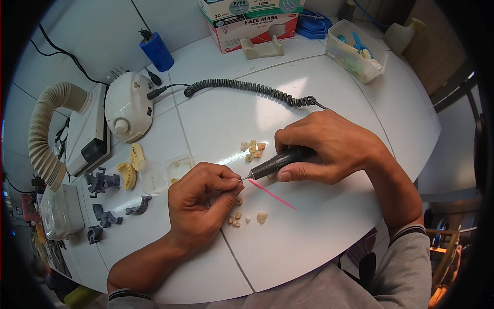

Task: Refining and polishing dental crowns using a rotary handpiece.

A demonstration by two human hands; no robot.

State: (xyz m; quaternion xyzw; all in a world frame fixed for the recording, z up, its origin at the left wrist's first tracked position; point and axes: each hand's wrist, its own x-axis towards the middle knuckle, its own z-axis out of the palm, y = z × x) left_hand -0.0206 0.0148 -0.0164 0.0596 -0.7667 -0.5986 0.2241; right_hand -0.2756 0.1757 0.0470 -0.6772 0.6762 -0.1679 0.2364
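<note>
Work at the metal bit (247,178) seems under way and unfinished: the right hand (334,147) wraps its fingers round one black cylindrical handpiece (278,162), while the left hand (198,198) pinches one small pale piece (241,183), mostly hidden, at that tip. From there, about six cream-and-brown tooth-shaped pieces (252,148) lie at one o'clock, and about six similar loose pieces (262,218) at six o'clock; which are finished and which are left, I cannot tell. One thin pink stick (272,194) lies at four o'clock. Towards nine o'clock, the white desk (309,232) carries two yellow dental-arch models (126,175) and four dark grey-blue moulded models (106,181)
</note>
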